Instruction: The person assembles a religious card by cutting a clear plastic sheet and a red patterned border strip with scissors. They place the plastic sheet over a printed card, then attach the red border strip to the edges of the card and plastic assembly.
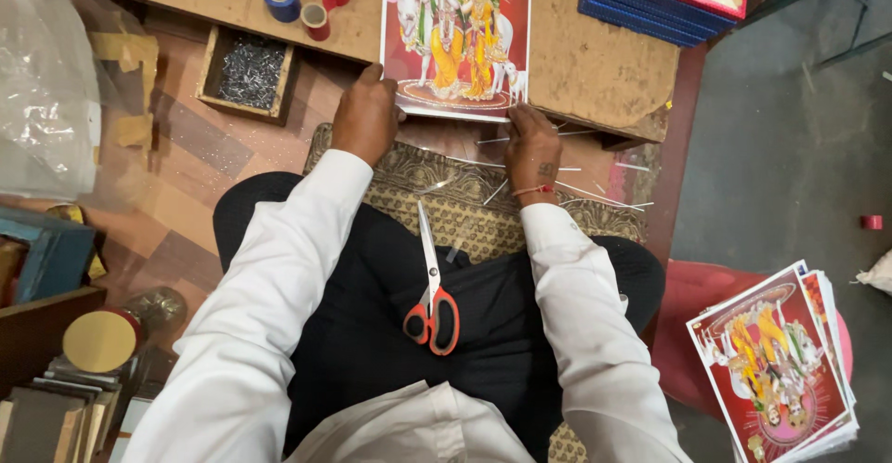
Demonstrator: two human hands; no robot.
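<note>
Both hands, left (366, 115) and right (531, 152), pinch the print's (457, 36) lower corners at the bench (595, 64) edge, scissors (431, 286) on the lap; it looks thin, glossy, floppy, easily creased, so best gripped by margins.

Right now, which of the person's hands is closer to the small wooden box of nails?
Left. The left hand grips the picture print's lower left corner, just right of the nail box. The right hand holds the lower right corner, farther away.
</note>
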